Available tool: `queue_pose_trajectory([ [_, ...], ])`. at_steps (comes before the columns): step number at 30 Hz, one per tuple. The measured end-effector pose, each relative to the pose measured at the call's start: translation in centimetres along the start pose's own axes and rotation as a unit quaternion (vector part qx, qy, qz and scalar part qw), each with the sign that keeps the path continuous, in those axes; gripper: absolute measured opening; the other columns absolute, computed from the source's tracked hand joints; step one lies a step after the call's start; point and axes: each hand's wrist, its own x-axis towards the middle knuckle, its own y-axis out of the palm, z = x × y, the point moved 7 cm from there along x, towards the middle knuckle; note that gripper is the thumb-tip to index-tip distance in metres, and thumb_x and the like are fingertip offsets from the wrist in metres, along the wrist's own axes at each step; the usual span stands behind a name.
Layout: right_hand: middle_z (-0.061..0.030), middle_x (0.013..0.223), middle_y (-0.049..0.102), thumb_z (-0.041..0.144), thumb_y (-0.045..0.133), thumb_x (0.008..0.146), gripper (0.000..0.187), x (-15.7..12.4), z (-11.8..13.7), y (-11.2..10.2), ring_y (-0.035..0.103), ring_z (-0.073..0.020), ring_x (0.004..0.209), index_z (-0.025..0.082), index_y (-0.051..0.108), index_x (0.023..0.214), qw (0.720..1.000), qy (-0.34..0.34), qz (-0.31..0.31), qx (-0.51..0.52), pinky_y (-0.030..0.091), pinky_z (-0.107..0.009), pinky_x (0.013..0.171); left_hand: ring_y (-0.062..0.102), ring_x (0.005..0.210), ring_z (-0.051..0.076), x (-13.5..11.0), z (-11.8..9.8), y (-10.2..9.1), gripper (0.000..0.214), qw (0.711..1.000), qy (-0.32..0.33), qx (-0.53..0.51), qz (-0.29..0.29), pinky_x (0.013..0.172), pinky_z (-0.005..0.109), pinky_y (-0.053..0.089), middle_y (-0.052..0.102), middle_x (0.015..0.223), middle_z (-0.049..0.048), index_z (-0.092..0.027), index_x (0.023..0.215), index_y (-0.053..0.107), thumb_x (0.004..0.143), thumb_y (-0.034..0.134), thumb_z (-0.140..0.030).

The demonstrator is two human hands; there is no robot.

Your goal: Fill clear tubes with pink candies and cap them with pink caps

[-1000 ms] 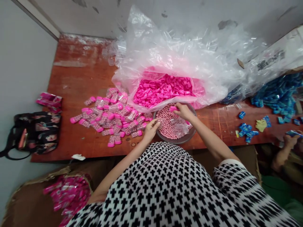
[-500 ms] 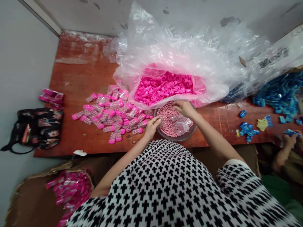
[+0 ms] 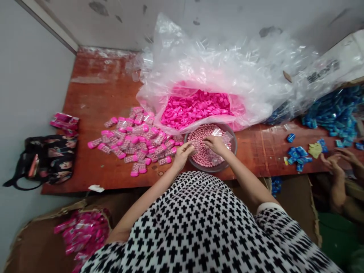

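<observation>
My left hand (image 3: 182, 154) is closed around a small clear plastic container (image 3: 194, 146) at the left side of a round bowl (image 3: 233, 154). Pink beads (image 3: 199, 133) fill much of the bowl, and a few clear plastic containers (image 3: 227, 138) lie on top of them at the right. Over the beads, my right hand (image 3: 216, 146) has its fingertips drawn together, close to the container. What those fingers hold, if anything, is too small to tell. A heap of bead-filled containers with pink caps (image 3: 139, 142) lies left of the bowl.
Behind the bowl, a large plastic bag (image 3: 256, 91) holds loose pink caps (image 3: 196, 108). A black flowered bag (image 3: 61, 159) sits at the table's left end. Blue pieces (image 3: 332, 117) are piled at the right, near another person's hands (image 3: 335, 163). Below stands a carton of pink packs (image 3: 85, 231).
My right hand has moved down and left from the bowl's far edge to beside the container in my left hand. The other person's hands now show without the blue piece.
</observation>
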Motion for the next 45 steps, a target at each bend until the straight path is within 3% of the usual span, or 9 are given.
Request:
queue_pose_trajectory([
  [5,-0.0049,0.09,0.072,0.026,0.051,0.085,0.021,3.0,-0.6,-7.0,0.064,-0.0175,0.082,0.019,0.069,0.094,0.986,-0.009,-0.161,0.036,0.046,-0.027,0.076,0.064,0.077,0.016,0.6,-1.7,-0.9,0.041,0.997,0.038,0.054,-0.037,0.078,0.037,0.055,0.07,0.093,0.0055,-0.015,0.099,0.068,0.065,0.073,-0.038],
  [8,-0.0052,0.088,0.072,0.023,0.052,0.083,0.021,6.1,-2.1,-9.3,0.063,-0.0185,0.082,0.018,0.07,0.091,0.984,0.025,-0.175,-0.028,0.045,-0.028,0.076,0.065,0.082,0.019,1.0,-3.4,-1.0,0.042,0.994,0.064,0.073,-0.044,0.079,0.036,0.054,0.07,0.096,0.0077,-0.015,0.098,0.067,0.066,0.072,-0.041],
  [15,-0.0125,0.102,0.066,0.015,0.044,0.084,0.032,12.5,-3.7,-10.2,0.058,-0.0242,0.094,0.015,0.066,0.107,0.973,0.065,-0.177,-0.136,0.043,-0.036,0.083,0.065,0.091,0.023,1.2,-5.8,-1.3,0.043,0.987,0.083,0.132,-0.048,0.082,0.036,0.053,0.071,0.099,0.0091,-0.014,0.1,0.067,0.07,0.068,-0.045],
  [22,-0.0166,0.115,0.058,0.017,0.041,0.088,0.031,16.3,-2.7,-9.2,0.05,-0.0281,0.105,0.015,0.064,0.109,0.954,-0.025,-0.07,-0.29,0.039,-0.04,0.085,0.066,0.09,0.022,2.1,-6.0,-1.3,0.042,0.988,0.066,0.13,-0.043,0.083,0.037,0.053,0.071,0.098,0.0083,-0.015,0.101,0.068,0.07,0.068,-0.044],
  [25,-0.0148,0.109,0.062,0.024,0.051,0.084,0.023,15.9,-3.1,-10.0,0.052,-0.0266,0.102,0.015,0.065,0.101,0.976,-0.022,-0.117,-0.185,0.039,-0.04,0.088,0.066,0.086,0.022,3.0,-6.1,-1.2,0.042,0.991,0.064,0.101,-0.055,0.08,0.038,0.054,0.071,0.095,0.008,-0.015,0.099,0.068,0.068,0.07,-0.044],
  [28,-0.0065,0.085,0.064,0.034,0.057,0.08,0.024,14.1,-3.9,-11.0,0.058,-0.0214,0.082,0.017,0.06,0.098,0.977,0.027,-0.191,0.088,0.047,-0.039,0.079,0.066,0.082,0.021,3.9,-5.9,-0.7,0.04,0.996,0.051,0.051,-0.058,0.076,0.037,0.055,0.071,0.093,0.0072,-0.015,0.095,0.068,0.066,0.071,-0.043],
  [32,0.0061,0.066,0.054,0.035,0.071,0.067,0.039,11.1,-2.5,-9.6,0.056,-0.0121,0.06,0.024,0.054,0.1,0.868,0.054,-0.154,0.47,0.054,-0.032,0.063,0.066,0.081,0.019,4.7,-5.8,1.2,0.037,0.998,0.05,0.0,-0.035,0.074,0.035,0.056,0.07,0.091,0.0055,-0.017,0.095,0.067,0.066,0.073,-0.039],
  [38,0.0054,0.075,0.058,0.031,0.08,0.056,0.039,7.3,1.8,-6.7,0.059,-0.0091,0.065,0.022,0.056,0.085,0.787,0.046,-0.075,0.611,0.056,-0.029,0.069,0.065,0.086,0.018,4.1,-6.8,3.0,0.036,0.992,0.089,-0.074,-0.052,0.079,0.037,0.055,0.067,0.095,0.003,-0.019,0.097,0.064,0.068,0.072,-0.038],
  [45,-0.0013,0.088,0.064,0.03,0.071,0.068,0.034,3.8,5.9,-6.0,0.062,-0.0147,0.081,0.021,0.059,0.099,0.91,-0.06,-0.047,0.408,0.051,-0.032,0.079,0.065,0.083,0.019,1.8,-8.2,2.1,0.04,0.99,0.099,-0.072,-0.067,0.081,0.04,0.054,0.067,0.087,0.0028,-0.018,0.092,0.063,0.063,0.075,-0.042],
])
